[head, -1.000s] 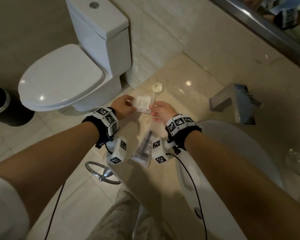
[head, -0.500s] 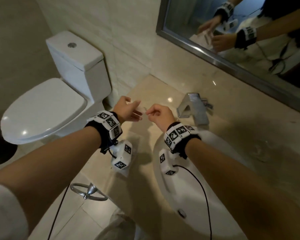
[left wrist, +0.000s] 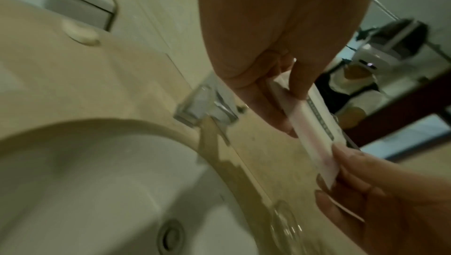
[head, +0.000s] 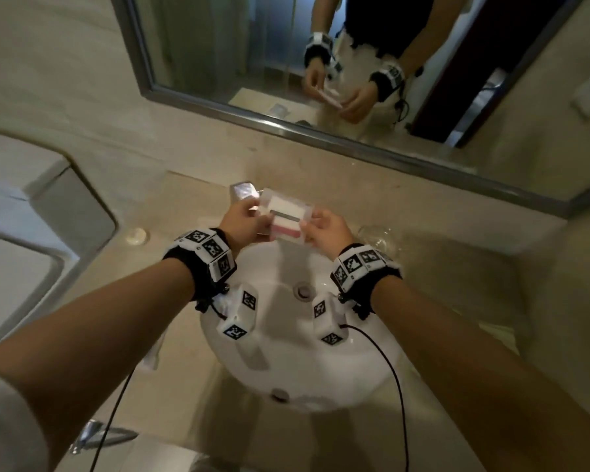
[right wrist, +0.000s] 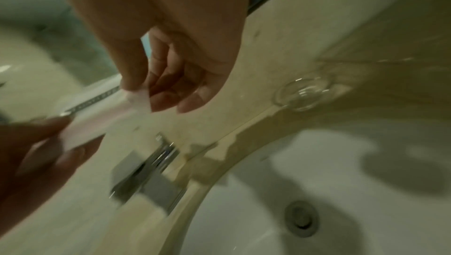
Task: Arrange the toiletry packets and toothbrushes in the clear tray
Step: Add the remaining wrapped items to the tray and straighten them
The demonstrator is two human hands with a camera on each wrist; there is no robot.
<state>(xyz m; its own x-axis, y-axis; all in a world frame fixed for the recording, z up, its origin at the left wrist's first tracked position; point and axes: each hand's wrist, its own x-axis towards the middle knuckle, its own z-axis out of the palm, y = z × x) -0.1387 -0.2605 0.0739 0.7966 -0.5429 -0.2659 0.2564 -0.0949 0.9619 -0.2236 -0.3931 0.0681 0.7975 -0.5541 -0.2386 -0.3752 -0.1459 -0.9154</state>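
Observation:
A flat clear holder with a white packet, a dark strip and a pink packet in it hangs in the air over the back rim of the basin, just in front of the faucet. My left hand grips its left end between thumb and fingers. My right hand pinches its right end. In the left wrist view the holder shows edge-on and thin, with my left hand above and my right hand below. The right wrist view shows my right hand pinching the holder's corner.
The chrome faucet stands right behind the holder, above the white basin. An upturned glass sits on the counter at the right. A small round white object lies at the left, the toilet tank beyond it. A mirror fills the wall.
Both hands have lifted the holder off the left part of the counter and carried it rightward to the basin. The head view swung from the toilet to the sink and mirror.

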